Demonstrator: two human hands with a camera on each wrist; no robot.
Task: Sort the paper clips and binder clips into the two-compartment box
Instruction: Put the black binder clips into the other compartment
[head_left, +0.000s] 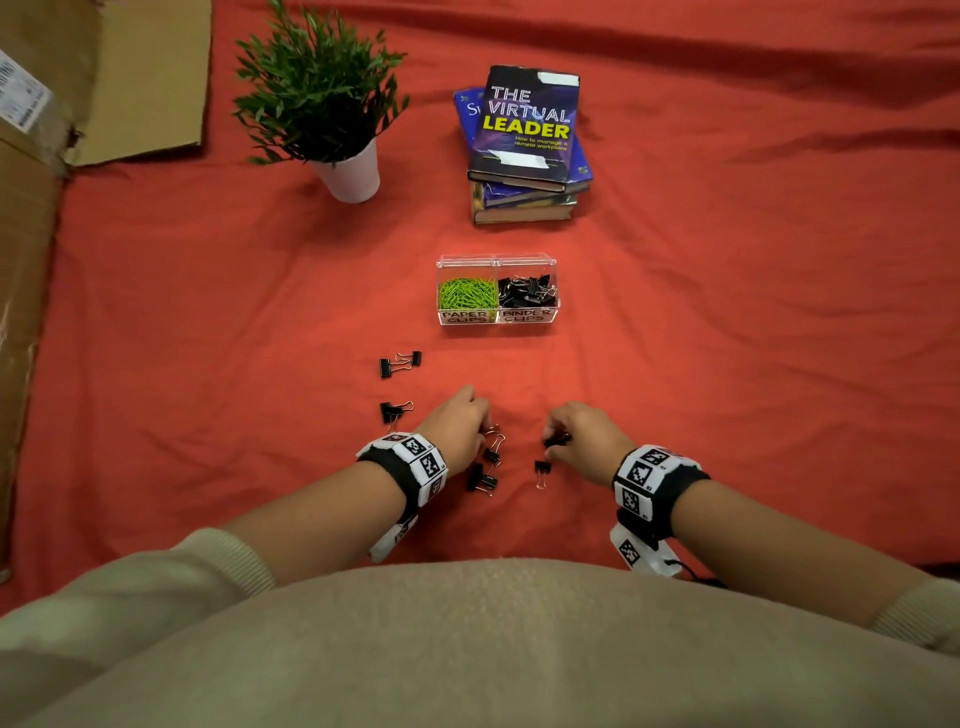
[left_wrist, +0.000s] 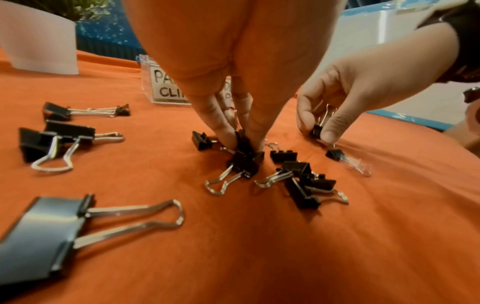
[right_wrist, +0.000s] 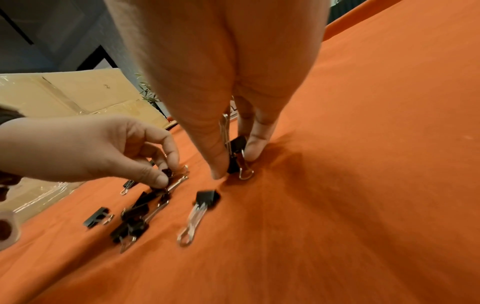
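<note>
Head view: both hands pinching binder clips off the red cloth (head_left: 727, 312).
L hand (head_left: 460, 421) is pinching a clip (left_wrist: 244, 142) nr the front edge; R hand (head_left: 587, 434) is pinching another clip (right_wrist: 235, 152).

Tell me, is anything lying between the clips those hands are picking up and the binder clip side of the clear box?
Nothing visible does. The right hand pinches a binder clip, and between it and the box lies only bare red cloth. The binder clip compartment looks open on top. Loose clips lie off to the left.

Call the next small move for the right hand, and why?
Probably lift the right hand and carry its pinched binder clip to the box's right compartment, labelled BINDER CLIPS: the grip looks set, and that side already holds black clips.
</note>
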